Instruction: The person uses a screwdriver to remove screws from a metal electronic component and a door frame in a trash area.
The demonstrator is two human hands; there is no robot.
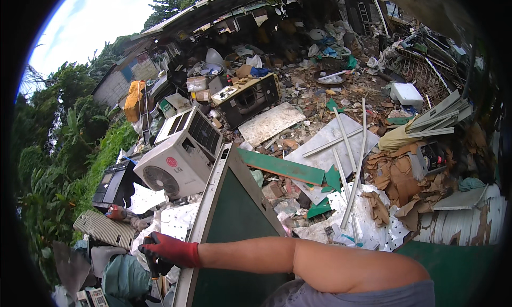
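Observation:
My right arm reaches across the lower part of the view to the left. My right hand (169, 250), in a red and black glove, is closed around the dark handle of a screwdriver (154, 275), whose thin metal shaft points down. It is beside the outer edge of a green panel (232, 221) with a pale metal frame (205, 200). The panel stands tilted up in front of me, and my forearm passes over it. The screwdriver's tip is hard to make out among the scrap. My left hand is out of view.
A white air-conditioner outdoor unit (173, 171) leans beyond the panel. A ribbed beige cover (106, 228) and a green sack (126, 277) lie at the left. Farther off are long metal strips (356, 176), a pale flat board (325, 147), torn cardboard (397, 173) and a black-fronted appliance (248, 100).

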